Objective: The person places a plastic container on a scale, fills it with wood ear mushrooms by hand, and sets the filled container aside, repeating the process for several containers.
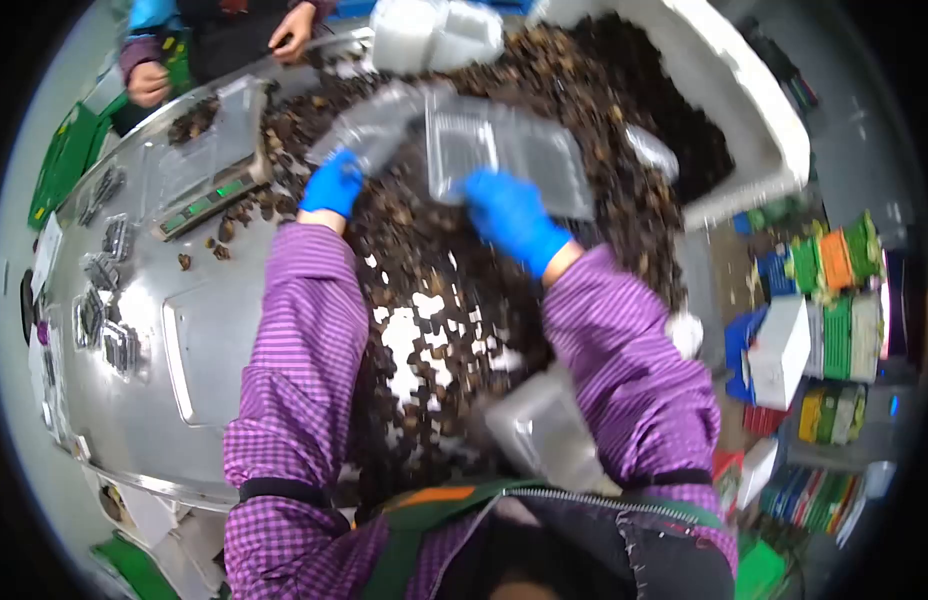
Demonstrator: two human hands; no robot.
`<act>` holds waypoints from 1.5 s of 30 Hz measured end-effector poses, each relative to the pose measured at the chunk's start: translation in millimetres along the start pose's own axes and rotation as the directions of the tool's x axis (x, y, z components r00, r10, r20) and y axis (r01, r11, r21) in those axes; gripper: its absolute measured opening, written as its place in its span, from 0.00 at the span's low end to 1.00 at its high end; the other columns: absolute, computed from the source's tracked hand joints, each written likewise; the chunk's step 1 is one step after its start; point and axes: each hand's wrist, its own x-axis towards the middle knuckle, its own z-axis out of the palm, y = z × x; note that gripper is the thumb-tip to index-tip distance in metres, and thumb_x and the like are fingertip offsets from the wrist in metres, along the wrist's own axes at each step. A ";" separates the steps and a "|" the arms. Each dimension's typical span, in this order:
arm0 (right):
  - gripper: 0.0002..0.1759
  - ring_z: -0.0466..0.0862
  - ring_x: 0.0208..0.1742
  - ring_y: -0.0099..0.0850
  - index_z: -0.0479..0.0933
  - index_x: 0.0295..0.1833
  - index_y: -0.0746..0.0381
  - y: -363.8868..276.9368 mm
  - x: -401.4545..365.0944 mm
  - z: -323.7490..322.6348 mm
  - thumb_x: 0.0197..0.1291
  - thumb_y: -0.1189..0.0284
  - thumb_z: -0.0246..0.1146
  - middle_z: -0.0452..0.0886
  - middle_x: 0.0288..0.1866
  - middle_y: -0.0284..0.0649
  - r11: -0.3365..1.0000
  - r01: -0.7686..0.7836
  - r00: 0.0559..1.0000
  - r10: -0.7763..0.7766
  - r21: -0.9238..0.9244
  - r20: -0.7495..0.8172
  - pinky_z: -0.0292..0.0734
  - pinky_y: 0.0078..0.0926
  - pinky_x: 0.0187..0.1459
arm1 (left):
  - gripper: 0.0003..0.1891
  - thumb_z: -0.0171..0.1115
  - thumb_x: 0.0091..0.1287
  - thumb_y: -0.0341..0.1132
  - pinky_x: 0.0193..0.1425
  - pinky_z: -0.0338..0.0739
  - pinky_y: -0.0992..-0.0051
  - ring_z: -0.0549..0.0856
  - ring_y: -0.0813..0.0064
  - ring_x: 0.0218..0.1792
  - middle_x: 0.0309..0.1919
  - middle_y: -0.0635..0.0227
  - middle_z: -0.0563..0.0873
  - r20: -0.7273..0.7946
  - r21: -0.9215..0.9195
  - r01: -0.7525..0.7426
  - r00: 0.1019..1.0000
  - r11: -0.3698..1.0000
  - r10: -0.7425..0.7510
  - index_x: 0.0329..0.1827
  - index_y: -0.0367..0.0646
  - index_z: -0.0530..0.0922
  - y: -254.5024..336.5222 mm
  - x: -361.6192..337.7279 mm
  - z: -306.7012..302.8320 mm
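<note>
My left hand (333,184), in a blue glove, has its fingers closed on the near edge of a clear plastic container (369,128), blurred by motion. The blue-gloved right hand (512,218) is at the near edge of an open clear plastic clamshell box (544,165), its fingers closed at the rim and partly smeared. Both containers are above a thick layer of small dark brown pieces (414,225), whose kind I cannot make out. Another clear plastic box (546,425) lies beneath my right forearm.
A stack of clear containers (434,35) stands at the back. A large white tub (754,110) holds more dark pieces at right. To the left are a scale (212,205) and several small filled packs (119,345). Another person's hands (149,84) show at the far side.
</note>
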 end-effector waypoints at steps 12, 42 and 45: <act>0.18 0.83 0.45 0.32 0.80 0.50 0.61 -112.4 -177.1 -268.5 0.53 0.86 0.63 0.83 0.45 0.38 0.994 0.034 0.943 0.004 0.108 -0.333 0.76 0.25 0.47 | 0.19 0.60 0.66 0.27 0.47 0.74 0.81 0.78 0.81 0.45 0.46 0.71 0.80 0.523 -0.634 0.636 0.772 0.440 -0.362 0.60 0.37 0.72 288.4 -289.1 34.9; 0.20 0.83 0.38 0.47 0.79 0.43 0.61 -213.1 -294.4 -130.8 0.58 0.54 0.61 0.83 0.36 0.48 0.910 -0.396 0.905 0.410 -0.122 0.118 0.78 0.44 0.41 | 0.27 0.59 0.70 0.37 0.56 0.77 0.73 0.82 0.75 0.51 0.53 0.66 0.80 0.739 -0.403 0.771 0.592 0.492 -0.322 0.70 0.37 0.66 297.9 -437.5 65.7; 0.21 0.84 0.37 0.46 0.79 0.44 0.60 -214.9 -294.9 -134.5 0.56 0.53 0.62 0.83 0.35 0.47 0.909 -0.404 0.891 0.417 -0.104 0.181 0.78 0.43 0.41 | 0.26 0.59 0.70 0.36 0.55 0.78 0.74 0.81 0.75 0.51 0.55 0.66 0.80 0.699 -0.439 0.727 0.646 0.528 -0.308 0.69 0.37 0.67 293.7 -440.4 63.1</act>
